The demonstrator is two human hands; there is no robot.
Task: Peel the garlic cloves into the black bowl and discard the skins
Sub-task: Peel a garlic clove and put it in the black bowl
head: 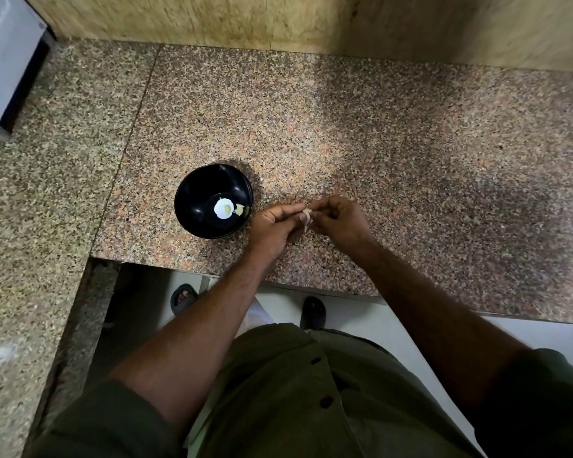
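My left hand (pixel 273 223) and right hand (pixel 339 219) meet just right of the bowl (pixel 192 206), low over the bench (pixel 377 143). Between them is one clove (pixel 307 215), pale, with a thin strip of skin hanging off its near end. My left grip is closed on it: thumb and forefinger pinch the clove from the bowl side, the other fingers loosely bent under. My right grip is closed too, fingers curled in, the tips nipping the clove or its skin from the side away from the bowl; which of the two they have, I cannot tell. Both hands sit near the bowl without touching it.

The bowl is black and stands upright on the bench. In its bottom lie two pale peeled cloves (pixel 239 209), side by side toward the hands' side, one of them washed out by a white glare.

Past the bowl, on the side away from my hands, a grey box (pixel 4 61) stands at the bench's far corner against the wall (pixel 212 18). On the near side of the bowl the bench ends, and below its edge I see the floor (pixel 361 312) and my two sandals (pixel 313 312).
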